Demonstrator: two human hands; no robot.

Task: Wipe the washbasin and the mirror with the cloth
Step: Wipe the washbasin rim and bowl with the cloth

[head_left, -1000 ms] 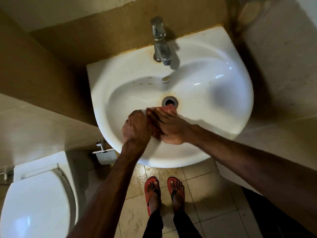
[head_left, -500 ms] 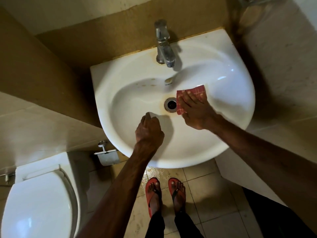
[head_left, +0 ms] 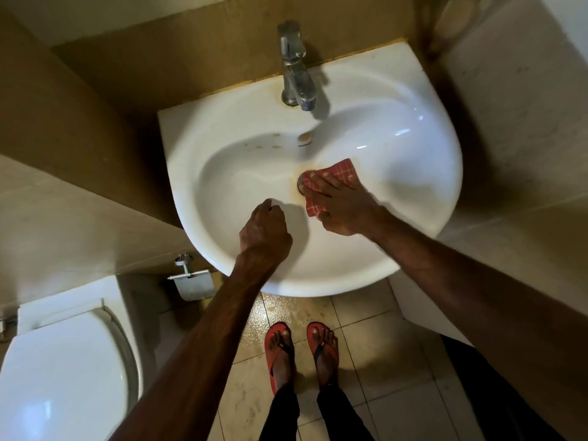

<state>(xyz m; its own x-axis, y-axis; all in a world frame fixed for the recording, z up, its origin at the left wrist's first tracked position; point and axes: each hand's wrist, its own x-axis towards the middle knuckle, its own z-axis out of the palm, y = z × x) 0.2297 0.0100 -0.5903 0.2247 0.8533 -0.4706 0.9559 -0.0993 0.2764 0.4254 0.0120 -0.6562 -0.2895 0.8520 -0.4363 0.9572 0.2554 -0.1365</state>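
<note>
— So, what surrounds the washbasin (head_left: 397,173)?

— At its back edge stands a chrome tap (head_left: 296,74), its spout over the bowl. Brownish spots (head_left: 264,146) mark the back slope of the bowl, left of the overflow hole (head_left: 307,135). Lower left sits a white toilet (head_left: 57,377) with its lid down, cut off by the frame edge, and a metal paper holder (head_left: 191,281) hangs on the wall between toilet and basin. Below the front rim, two feet in red sandals (head_left: 280,348) stand on beige floor tiles (head_left: 366,329), which look wet and shiny just under the basin.

— And the cloth (head_left: 345,170)?

— Red and checked, it lies at the bottom of the bowl over the drain (head_left: 299,183). The person's right hand (head_left: 343,208) presses it down, with its fingers (head_left: 321,186) stretched flat.

— Is the drain visible?

— Only a thin arc of its metal ring at the cloth's left edge; cloth and fingers cover the rest.

— The left hand (head_left: 265,229)?

— Curled into a loose fist against the near inner wall of the bowl, apart from the cloth. Its back faces the camera, hiding the fingertips; nothing shows in its grasp.
</note>
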